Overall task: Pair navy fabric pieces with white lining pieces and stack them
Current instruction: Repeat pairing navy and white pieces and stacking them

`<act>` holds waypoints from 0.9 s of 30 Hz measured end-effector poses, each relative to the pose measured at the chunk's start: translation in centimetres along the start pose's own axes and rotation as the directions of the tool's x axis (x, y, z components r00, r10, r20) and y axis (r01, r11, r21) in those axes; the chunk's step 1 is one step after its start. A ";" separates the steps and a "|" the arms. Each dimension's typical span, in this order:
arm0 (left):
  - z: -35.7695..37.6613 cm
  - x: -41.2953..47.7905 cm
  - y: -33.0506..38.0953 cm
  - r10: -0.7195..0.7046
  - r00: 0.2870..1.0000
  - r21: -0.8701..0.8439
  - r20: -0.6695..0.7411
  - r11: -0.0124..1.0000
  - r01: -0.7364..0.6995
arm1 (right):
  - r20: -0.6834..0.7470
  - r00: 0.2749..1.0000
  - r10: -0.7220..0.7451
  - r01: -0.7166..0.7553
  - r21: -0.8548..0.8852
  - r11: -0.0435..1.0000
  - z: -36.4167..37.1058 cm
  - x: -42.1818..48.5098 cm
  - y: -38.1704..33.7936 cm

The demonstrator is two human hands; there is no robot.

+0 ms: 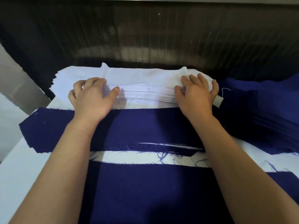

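Lining stack (145,92) on far side of desk (14,167), just behind navy piece (137,126). Left hand (92,96), right hand (195,94): each grip half-closed, fingers on top, thumb at front edge, pinching upper sheets. Lining probably thin, limp, clingy; take top sheet at both ends.

Matt white cloth lining stack (142,78); navy woven cloth (145,126), frayed edges.
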State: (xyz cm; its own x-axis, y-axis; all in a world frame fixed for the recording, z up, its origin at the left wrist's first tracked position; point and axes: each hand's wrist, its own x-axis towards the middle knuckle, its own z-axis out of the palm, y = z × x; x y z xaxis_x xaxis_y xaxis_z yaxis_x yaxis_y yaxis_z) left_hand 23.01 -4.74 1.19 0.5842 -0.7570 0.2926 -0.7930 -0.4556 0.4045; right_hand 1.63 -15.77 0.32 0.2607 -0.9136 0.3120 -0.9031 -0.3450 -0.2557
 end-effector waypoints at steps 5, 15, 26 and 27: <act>-0.5 0.1 -0.5 0.016 0.988 -0.043 -0.154 0.999 -0.023 | -0.040 0.999 -0.027 0.027 0.006 1.000 -0.6 -0.2 0.2; -0.8 -0.3 -0.8 0.105 0.911 0.008 -0.399 0.994 -0.111 | -0.117 0.990 -0.082 0.089 0.056 0.994 -1.4 0.2 0.8; -0.8 -0.2 -0.6 0.028 0.928 -0.066 -0.371 0.996 -0.057 | -0.098 0.985 -0.145 0.150 0.051 0.987 -1.1 0.4 0.9; -0.8 -0.2 -0.6 0.029 0.929 -0.069 -0.369 0.996 -0.059 | -0.093 0.986 -0.137 0.143 0.057 0.988 -1.1 0.4 0.9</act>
State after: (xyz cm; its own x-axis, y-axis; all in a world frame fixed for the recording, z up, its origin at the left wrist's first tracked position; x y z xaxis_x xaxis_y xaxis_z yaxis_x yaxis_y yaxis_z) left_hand 23.49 -3.95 1.58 0.5837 -0.5438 0.6030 -0.8118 -0.3769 0.4459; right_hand 0.55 -16.17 1.24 0.3492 -0.8337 0.4277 -0.8357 -0.4836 -0.2602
